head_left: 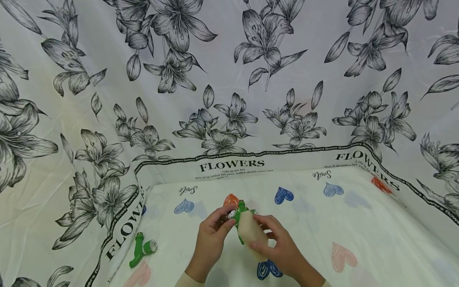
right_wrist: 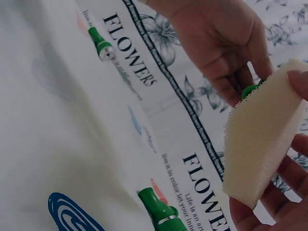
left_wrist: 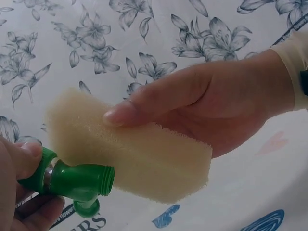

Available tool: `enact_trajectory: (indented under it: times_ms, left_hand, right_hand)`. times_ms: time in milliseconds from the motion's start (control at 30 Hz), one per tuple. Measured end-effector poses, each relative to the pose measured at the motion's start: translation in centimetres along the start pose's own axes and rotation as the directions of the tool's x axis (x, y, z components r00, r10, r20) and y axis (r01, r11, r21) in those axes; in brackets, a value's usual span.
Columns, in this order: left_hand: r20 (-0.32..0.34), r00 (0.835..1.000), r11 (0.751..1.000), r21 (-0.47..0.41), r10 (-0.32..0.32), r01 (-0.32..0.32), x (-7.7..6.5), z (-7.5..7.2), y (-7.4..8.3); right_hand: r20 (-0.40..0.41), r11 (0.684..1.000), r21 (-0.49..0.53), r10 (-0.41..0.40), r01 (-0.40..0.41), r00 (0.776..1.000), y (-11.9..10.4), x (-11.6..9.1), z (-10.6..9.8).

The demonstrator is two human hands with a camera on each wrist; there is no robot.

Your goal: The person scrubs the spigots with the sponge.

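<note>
Between the fingers and thumb of my left hand [head_left: 211,235] is a green plastic tap [left_wrist: 79,180] with a threaded end and a silvery band. My right hand [head_left: 281,243] grips a pale beige sponge block [head_left: 251,229], thumb on one broad face and fingers on the other side. The sponge is right beside the tap and hides part of it in the head view; whether they touch I cannot tell. In the right wrist view, most of the held tap is behind the sponge, and another green tap [right_wrist: 161,209] lies on the cloth beyond the hands.
A further green tap [head_left: 139,249] with a silvery end lies at the left of the table. White cloth [head_left: 305,259] printed with hearts covers the table. Floral curtains [head_left: 229,79] hang behind it and along the sides.
</note>
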State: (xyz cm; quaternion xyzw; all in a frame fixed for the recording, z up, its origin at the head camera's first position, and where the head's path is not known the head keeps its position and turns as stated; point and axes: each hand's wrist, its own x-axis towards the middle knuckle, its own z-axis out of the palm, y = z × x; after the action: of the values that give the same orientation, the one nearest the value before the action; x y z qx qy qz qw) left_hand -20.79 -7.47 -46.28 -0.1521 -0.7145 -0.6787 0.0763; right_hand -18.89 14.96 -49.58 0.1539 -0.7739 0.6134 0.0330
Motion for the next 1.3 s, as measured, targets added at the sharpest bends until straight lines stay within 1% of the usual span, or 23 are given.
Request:
enact_trajectory:
  times_ms: [100, 167, 467, 633, 767, 867, 1033, 1167, 1233, 1300]
  left_hand:
    - [-0.023, 1.0, 1.0, 0.003, -0.011, 0.011, 0.0, -0.1, -0.2]
    - [-0.03, 0.999, 1.0, 0.004, -0.02, 0.02, 0.0, -0.1, -0.3]
    - [-0.028, 0.999, 1.0, -0.01, -0.02, 0.019, -0.1, -0.1, -0.5]
    - [-0.03, 0.999, 0.999, -0.016, -0.042, 0.042, -0.2, 0.0, -0.3]
    - [-0.017, 0.998, 0.997, -0.05, -0.062, 0.061, -0.4, 0.2, -0.1]
    - [0.006, 0.997, 0.994, -0.079, -0.074, 0.074, -0.6, 0.3, 0.2]
    - [0.035, 0.996, 0.993, -0.084, -0.077, 0.079, -0.9, 0.6, 0.6]
    - [0.049, 0.996, 0.993, -0.08, -0.077, 0.081, -1.0, 0.6, 0.6]
    - [0.051, 0.996, 0.994, -0.073, -0.076, 0.08, -1.0, 0.6, 0.5]
    - [0.047, 0.996, 0.995, -0.063, -0.076, 0.079, -1.0, 0.6, 0.5]
  right_hand:
    - [0.031, 0.999, -0.002, -0.035, 0.035, 0.999, 0.1, 0.0, 0.0]
    - [0.037, 0.999, -0.001, -0.045, 0.045, 0.998, 0.2, 0.0, 0.0]
    - [0.042, 1.0, 0.008, -0.027, 0.027, 0.999, 0.0, 0.0, 0.0]
    - [0.034, 1.0, 0.01, -0.014, 0.014, 0.999, -0.1, 0.0, 0.0]
    - [0.007, 1.0, -0.006, -0.011, 0.011, 1.0, -0.1, 0.1, -0.1]
    - [-0.032, 1.0, -0.031, -0.008, 0.007, 0.999, 0.1, 0.2, -0.3]
    - [-0.113, 0.997, -0.08, -0.02, 0.011, 0.993, 1.1, 0.8, -0.9]
    - [-0.165, 0.995, -0.101, -0.013, -0.003, 0.986, 1.8, 1.1, -1.3]
    - [-0.168, 0.995, -0.1, 0.006, -0.023, 0.986, 2.0, 1.0, -1.2]
    - [-0.154, 0.995, -0.09, 0.022, -0.036, 0.988, 1.9, 1.0, -1.1]
